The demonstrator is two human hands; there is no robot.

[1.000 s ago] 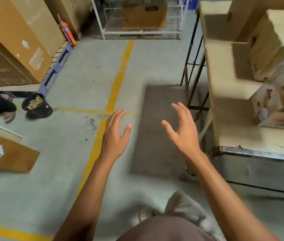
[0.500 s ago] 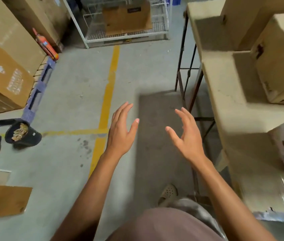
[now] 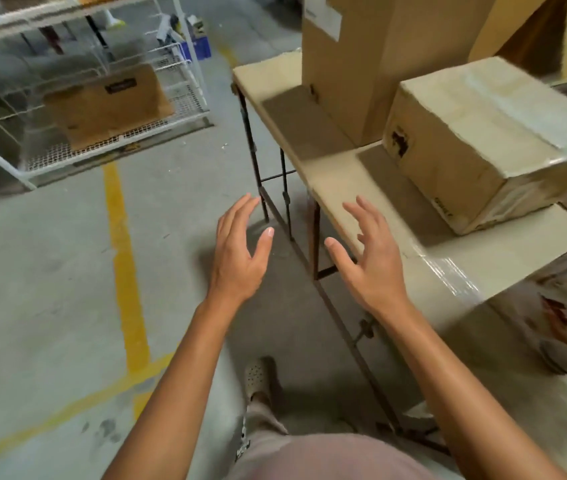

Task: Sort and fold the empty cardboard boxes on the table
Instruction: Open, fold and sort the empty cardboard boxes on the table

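Note:
Both my hands are raised in front of me with fingers spread, holding nothing. My left hand (image 3: 238, 252) hovers over the floor just left of the table. My right hand (image 3: 368, 256) hovers at the near left edge of the beige table (image 3: 341, 183). On the table lies a taped brown cardboard box (image 3: 483, 140), to the right of and beyond my right hand. Behind it stands a tall upright cardboard box (image 3: 368, 53). A printed, plastic-wrapped box (image 3: 562, 303) sits at the right edge, partly cut off.
A white wire rack (image 3: 77, 109) at the back left holds a flattened cardboard piece (image 3: 109, 105). A yellow line (image 3: 124, 268) runs along the concrete floor. Thin dark metal legs (image 3: 287, 209) carry the table. My foot (image 3: 258, 379) is below.
The view has swung right and up toward the table, bringing the taped and tall boxes into sight. Both hands stay open and have come nearer the table edge.

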